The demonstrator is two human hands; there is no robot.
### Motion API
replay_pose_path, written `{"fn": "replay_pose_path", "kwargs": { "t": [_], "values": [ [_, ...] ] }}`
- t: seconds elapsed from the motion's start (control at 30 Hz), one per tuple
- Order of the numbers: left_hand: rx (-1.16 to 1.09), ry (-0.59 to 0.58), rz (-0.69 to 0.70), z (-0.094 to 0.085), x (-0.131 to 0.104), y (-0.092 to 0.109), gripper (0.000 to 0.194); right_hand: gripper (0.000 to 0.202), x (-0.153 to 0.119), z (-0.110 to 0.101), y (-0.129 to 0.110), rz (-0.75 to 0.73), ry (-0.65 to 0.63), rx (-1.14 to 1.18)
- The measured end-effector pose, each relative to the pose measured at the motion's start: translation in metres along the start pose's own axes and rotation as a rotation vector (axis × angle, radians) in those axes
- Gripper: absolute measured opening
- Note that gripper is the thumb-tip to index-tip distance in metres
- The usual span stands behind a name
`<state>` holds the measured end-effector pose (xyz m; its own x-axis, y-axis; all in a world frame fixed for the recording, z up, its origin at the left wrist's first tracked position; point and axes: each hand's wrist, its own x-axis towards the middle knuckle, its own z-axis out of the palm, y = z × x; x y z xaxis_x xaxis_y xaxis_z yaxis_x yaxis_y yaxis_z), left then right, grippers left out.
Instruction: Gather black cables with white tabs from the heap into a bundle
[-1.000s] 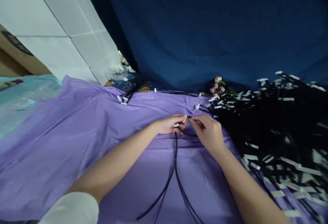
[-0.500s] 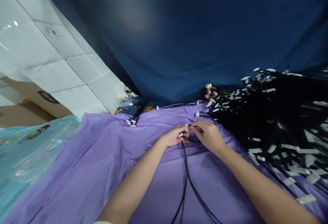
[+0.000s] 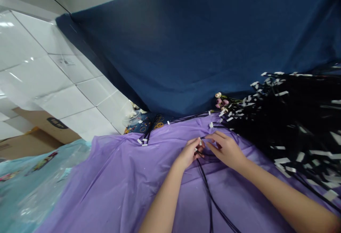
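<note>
My left hand and my right hand meet over a purple plastic sheet. Both pinch the top ends of a small bundle of thin black cords with white tags. The cords trail from my fingers down toward the bottom edge of the view. Fingertips of the two hands almost touch around the white tag ends.
A large heap of black cords with white tags fills the right side. Small pink artificial flowers lie behind my hands. Another few tagged cords rest at the sheet's far edge. Dark blue cloth hangs behind; white tiles at left.
The view has tilted upward and swung, showing more wall and cloth. My hands stay together on the cord ends, now lower and a bit right in the picture.
</note>
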<state>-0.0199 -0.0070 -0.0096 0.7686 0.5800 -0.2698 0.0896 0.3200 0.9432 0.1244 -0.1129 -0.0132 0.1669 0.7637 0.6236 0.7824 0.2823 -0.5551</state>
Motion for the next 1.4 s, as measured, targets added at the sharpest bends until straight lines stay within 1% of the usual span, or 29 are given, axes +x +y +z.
{"fn": "replay_pose_path", "kwargs": {
  "t": [0.13,0.23,0.37,0.47,0.63,0.7,0.8,0.9,0.97,1.0,1.07,1.13,1.2,1.3,1.4],
  "values": [
    [0.148,0.099,0.036,-0.004,-0.003,0.003,0.048,0.015,0.0,-0.002,0.003,-0.018,-0.001,0.01],
    [0.213,0.167,0.064,-0.007,-0.003,0.008,0.045,0.016,-0.002,-0.002,0.004,-0.027,-0.007,0.013],
    [0.238,0.212,0.079,-0.007,-0.003,0.012,0.04,0.019,-0.006,-0.001,-0.001,-0.048,-0.025,-0.007],
    [0.223,0.233,0.075,-0.007,-0.005,0.013,0.038,0.019,-0.009,0.0,-0.009,-0.068,-0.002,-0.022],
    [0.15,0.272,0.056,-0.007,-0.005,0.014,0.035,0.022,-0.013,-0.001,-0.019,-0.081,-0.006,-0.035],
    [0.107,0.3,0.058,-0.007,-0.005,0.015,0.034,0.022,-0.012,-0.002,-0.021,-0.089,0.019,-0.044],
    [0.016,0.335,0.077,-0.007,-0.004,0.016,0.031,0.02,-0.01,-0.007,-0.022,-0.087,0.092,-0.05],
    [-0.099,0.342,0.088,-0.008,-0.004,0.017,0.028,0.017,-0.008,-0.013,-0.023,-0.06,0.216,-0.035],
    [-0.186,0.332,0.078,-0.01,-0.003,0.019,0.027,0.015,-0.007,-0.017,-0.023,-0.084,0.28,-0.017],
    [-0.232,0.323,0.067,-0.011,-0.003,0.02,0.026,0.016,-0.008,-0.019,-0.023,-0.12,0.282,-0.009],
    [-0.321,0.295,0.036,-0.013,-0.002,0.021,0.025,0.02,-0.009,-0.021,-0.024,-0.227,0.216,0.003],
    [-0.398,0.259,-0.001,-0.015,-0.001,0.023,0.022,0.022,-0.012,-0.02,-0.026,-0.334,0.089,-0.015],
    [-0.456,0.22,-0.037,-0.015,0.0,0.025,0.02,0.018,-0.014,-0.016,-0.027,-0.403,-0.032,-0.068],
    [-0.518,0.169,-0.071,-0.013,0.001,0.027,0.019,0.013,-0.016,-0.007,-0.029,-0.439,-0.104,-0.142],
    [-0.56,0.123,-0.087,-0.009,0.002,0.027,0.019,0.016,-0.016,0.0,-0.031,-0.439,-0.155,-0.163]
  ]
}}
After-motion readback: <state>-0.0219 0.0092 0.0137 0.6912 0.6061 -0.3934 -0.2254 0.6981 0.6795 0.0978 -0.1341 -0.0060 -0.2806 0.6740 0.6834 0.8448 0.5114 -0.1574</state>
